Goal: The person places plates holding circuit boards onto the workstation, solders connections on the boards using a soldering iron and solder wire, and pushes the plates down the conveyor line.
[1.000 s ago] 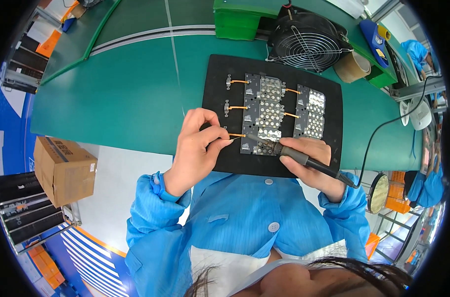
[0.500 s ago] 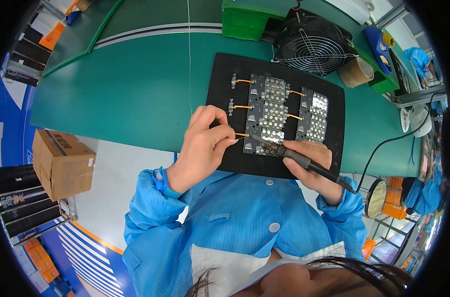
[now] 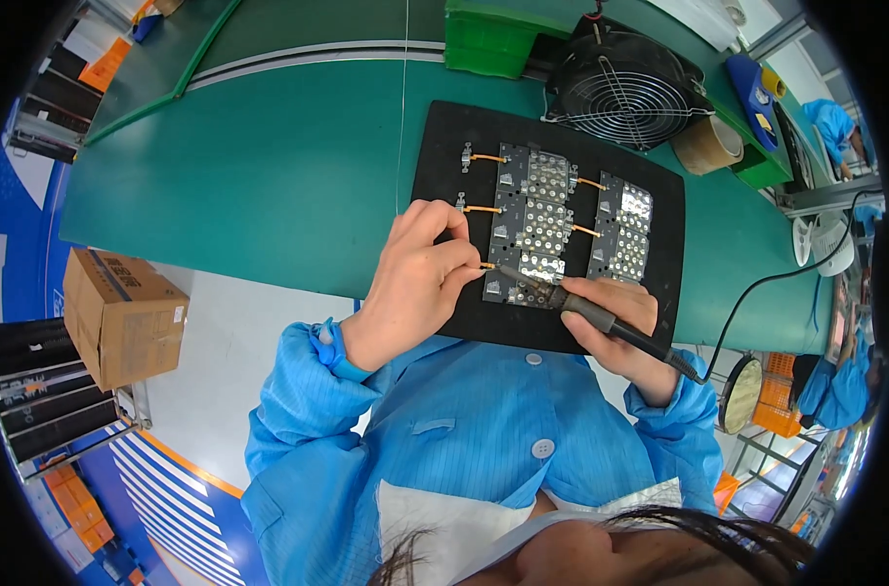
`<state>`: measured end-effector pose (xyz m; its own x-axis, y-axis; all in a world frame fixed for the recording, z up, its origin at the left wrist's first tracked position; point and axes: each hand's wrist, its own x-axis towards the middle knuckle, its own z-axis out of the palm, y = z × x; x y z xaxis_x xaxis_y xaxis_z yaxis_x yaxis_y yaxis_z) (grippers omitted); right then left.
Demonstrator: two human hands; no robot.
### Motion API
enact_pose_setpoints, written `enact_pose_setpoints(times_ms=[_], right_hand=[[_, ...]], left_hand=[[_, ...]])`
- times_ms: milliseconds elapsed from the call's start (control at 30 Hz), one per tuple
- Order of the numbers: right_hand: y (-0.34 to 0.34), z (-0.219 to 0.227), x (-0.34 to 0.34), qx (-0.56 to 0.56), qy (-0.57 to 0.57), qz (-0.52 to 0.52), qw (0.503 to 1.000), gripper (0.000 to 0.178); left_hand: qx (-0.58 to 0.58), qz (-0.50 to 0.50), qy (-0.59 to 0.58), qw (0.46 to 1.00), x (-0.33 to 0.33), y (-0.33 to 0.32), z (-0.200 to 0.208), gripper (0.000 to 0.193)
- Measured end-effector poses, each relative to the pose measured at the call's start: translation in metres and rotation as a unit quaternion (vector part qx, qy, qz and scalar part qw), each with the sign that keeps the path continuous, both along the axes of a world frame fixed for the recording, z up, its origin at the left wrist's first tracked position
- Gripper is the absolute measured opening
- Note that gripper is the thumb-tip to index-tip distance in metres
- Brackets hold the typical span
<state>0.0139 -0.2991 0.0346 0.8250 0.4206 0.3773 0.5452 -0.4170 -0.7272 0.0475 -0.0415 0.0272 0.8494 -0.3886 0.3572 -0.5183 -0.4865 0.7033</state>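
Right hand (image 3: 628,303) grips soldering iron (image 3: 596,314) slanting up-left toward orange lead (image 3: 488,266); left hand (image 3: 417,275), pinching thin wire (image 3: 402,117), nearer, just left.

The mat (image 3: 461,123) is black, the wires (image 3: 488,158) orange, the table (image 3: 259,166) green.

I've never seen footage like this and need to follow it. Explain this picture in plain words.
There is no machine at work here: these are a person's own bare hands. A fisheye camera worn on the head looks down, so straight edges bend.

On the green tabletop lies a black mat, bearing circuit boards with orange flex cables. Beyond it stand a black fan and a tape roll.

The right hand holds a soldering iron, its tip at the nearest board of the left column. The left hand seems to pinch a thin wire, perhaps solder.
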Motion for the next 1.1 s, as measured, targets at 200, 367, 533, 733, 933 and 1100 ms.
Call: enact_pose_setpoints(times_ms=[200,367,533,733,933,1100], right_hand=[[-0.001,0.0,0.001,0.008,0.006,-0.008,1.0,0.031],[0.001,0.0,0.0,0.005,0.004,-0.001,1.0,0.031],[0.001,0.001,0.0,0.002,0.01,0.0,1.0,0.031],[0.0,-0.001,0.001,0.0,0.01,-0.008,1.0,0.03],[-0.001,-0.001,0.001,0.004,0.011,-0.007,1.0,0.03],[-0.001,-0.002,0.002,0.002,0.01,-0.001,1.0,0.03]], left_hand=[[0.005,0.01,0.004,1.0,-0.001,0.005,0.0,0.014],[0.017,0.007,-0.008,1.0,0.0,0.003,-0.001,0.014],[0.011,-0.007,-0.024,1.0,0.002,0.0,-0.003,0.014],[-0.051,-0.008,0.101,0.994,0.006,0.001,-0.004,0.017],[-0.05,-0.021,0.089,0.995,0.005,-0.002,-0.019,0.017],[-0.04,-0.018,0.105,0.993,0.007,-0.003,-0.02,0.012]])
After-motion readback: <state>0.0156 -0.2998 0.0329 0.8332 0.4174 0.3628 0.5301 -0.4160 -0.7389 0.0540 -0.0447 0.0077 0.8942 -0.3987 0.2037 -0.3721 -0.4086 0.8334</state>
